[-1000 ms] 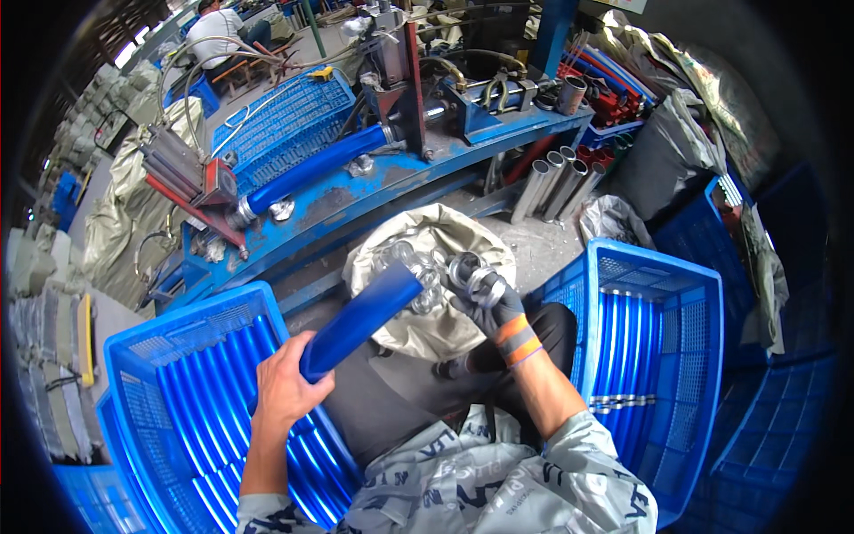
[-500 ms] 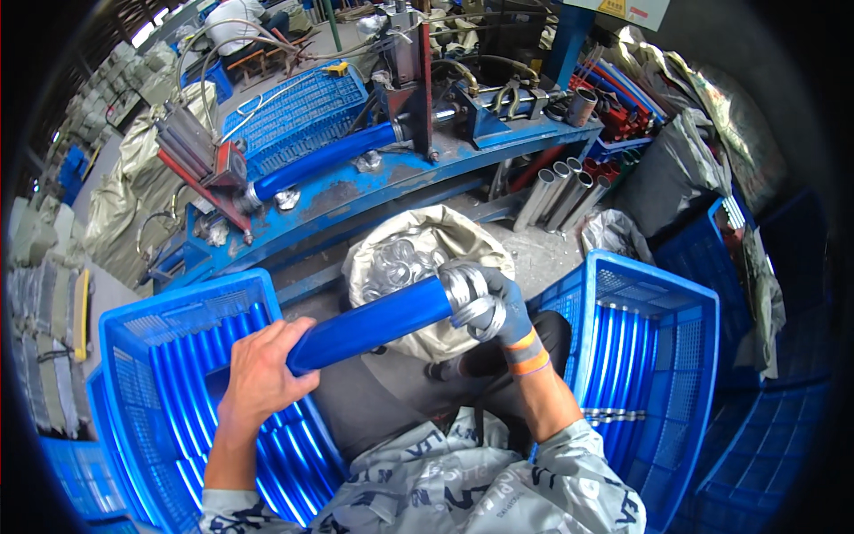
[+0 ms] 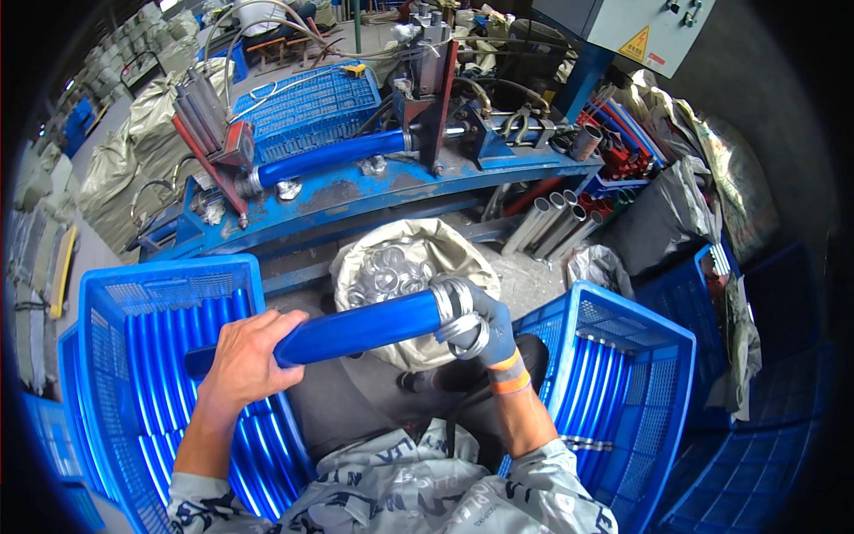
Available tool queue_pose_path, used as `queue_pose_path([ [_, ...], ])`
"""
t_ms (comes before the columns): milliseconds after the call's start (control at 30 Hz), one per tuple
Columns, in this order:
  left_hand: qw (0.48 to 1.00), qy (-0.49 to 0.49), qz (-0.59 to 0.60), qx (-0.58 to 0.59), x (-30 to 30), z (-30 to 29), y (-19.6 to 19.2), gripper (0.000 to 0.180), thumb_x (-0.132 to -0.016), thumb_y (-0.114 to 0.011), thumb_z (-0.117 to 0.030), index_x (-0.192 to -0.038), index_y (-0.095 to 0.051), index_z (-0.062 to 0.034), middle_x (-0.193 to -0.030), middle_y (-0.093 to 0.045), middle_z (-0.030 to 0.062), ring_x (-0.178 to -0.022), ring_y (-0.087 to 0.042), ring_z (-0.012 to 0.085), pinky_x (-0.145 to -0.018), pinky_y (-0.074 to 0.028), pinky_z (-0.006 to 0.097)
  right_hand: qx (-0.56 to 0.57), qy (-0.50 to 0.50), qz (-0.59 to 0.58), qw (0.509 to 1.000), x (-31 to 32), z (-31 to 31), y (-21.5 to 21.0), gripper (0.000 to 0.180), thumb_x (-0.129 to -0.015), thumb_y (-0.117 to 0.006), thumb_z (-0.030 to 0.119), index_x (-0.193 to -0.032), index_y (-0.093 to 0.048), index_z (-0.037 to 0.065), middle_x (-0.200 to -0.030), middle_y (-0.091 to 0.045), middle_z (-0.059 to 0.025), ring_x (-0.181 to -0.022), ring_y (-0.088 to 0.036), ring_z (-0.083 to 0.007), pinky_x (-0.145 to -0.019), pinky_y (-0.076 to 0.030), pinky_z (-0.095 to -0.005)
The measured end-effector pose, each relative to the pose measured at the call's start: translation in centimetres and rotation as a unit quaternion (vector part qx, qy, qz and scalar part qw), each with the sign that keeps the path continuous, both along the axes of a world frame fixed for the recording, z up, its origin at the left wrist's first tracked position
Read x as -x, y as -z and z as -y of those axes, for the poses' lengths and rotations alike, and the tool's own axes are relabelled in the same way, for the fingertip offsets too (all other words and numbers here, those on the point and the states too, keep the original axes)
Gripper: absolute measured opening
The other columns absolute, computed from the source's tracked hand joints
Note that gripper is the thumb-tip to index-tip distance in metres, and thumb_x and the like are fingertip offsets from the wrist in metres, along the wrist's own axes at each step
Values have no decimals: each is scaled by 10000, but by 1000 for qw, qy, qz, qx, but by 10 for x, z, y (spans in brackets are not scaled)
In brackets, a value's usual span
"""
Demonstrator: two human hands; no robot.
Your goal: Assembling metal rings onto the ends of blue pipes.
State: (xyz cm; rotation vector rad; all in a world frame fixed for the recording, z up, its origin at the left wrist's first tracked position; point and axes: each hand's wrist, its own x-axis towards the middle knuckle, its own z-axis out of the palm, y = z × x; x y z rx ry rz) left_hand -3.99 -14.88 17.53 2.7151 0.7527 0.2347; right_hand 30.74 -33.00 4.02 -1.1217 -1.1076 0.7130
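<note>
A blue metal tube [image 3: 360, 331] lies across my lap area, held level in both hands. My left hand [image 3: 253, 356], bare, wraps round its left part, and the tube's end sticks out past the wrist. My right hand [image 3: 476, 322], in a grey-blue glove with an orange cuff, closes round the right end together with several silver metal rings [image 3: 463, 307]. One ring sits at the tube's mouth; whether it is fully seated I cannot tell. Below the tube stands an open pale sack [image 3: 351, 254] with many loose silver rings [image 3: 391, 271] inside.
A blue crate [image 3: 169, 270] of blue tubes stands at my left, another crate [image 3: 632, 307] with ringed tubes at my right. Ahead is a blue bench machine [image 3: 342, 191] with a blue tube [image 3: 334, 156] clamped in it. Bare metal pipes [image 3: 556, 222] lean beside the bench.
My view has shifted a little, so the bench and sack sit differently in it. Both hands keep hold of the tube, which now lies slightly flatter.
</note>
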Motion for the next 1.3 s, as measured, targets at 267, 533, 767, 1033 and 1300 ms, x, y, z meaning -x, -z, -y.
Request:
queue_pose_path([
  [267, 999, -7, 29, -26, -6, -1, 16, 665, -700, -907, -165, -1342, -780, -46, -1057, -786, 164, -947, -786, 400, -859, -637, 478, 34, -29, -46, 998, -3, 1, -4, 595, -943, -958, 177, -1465, -761, -30, -1450, -765, -154, -1370, -700, -281, -1235, -499, -439],
  [533, 854, -169, 334, 362, 28, 10, 89, 798, -839, -1001, -220, -1507, -638, 22, -1202, -745, 84, -1057, -722, 191, -983, -586, 345, 37, 27, -120, 992, 9, -12, 38, 468, -1011, -839, 26, -1465, -727, 20, -1331, -771, -97, -1109, -790, -218, -980, -680, -363],
  [767, 656, -93, 553, 505, 5, 23, 84, 690, -1097, -835, -386, -1633, -558, -53, -1533, -711, 241, -1435, -703, 397, -1218, -599, 564, -92, -176, -519, 832, 17, 9, 43, 783, -1056, -879, 354, -1678, -523, 38, -1579, -694, -243, -1358, -760, -351, -1142, -653, -507],
  [1033, 573, -158, 603, 532, -34, 52, 88, 665, -1129, -794, -437, -1640, -582, -67, -1546, -719, 160, -1439, -703, 297, -1245, -572, 536, -1, -93, -390, 916, 28, 5, 0, 1146, -792, -1106, 207, -1724, -483, -31, -1620, -682, -211, -1466, -690, -316, -1278, -528, -445],
  [1300, 583, -168, 612, 507, -34, 56, 96, 659, -1131, -792, -427, -1632, -584, -53, -1522, -725, 160, -1416, -713, 303, -1227, -587, 537, 3, -119, -340, 933, 27, 1, -2, 961, -915, -980, 21, -1730, -479, -67, -1573, -706, -199, -1415, -714, -286, -1236, -567, -424],
])
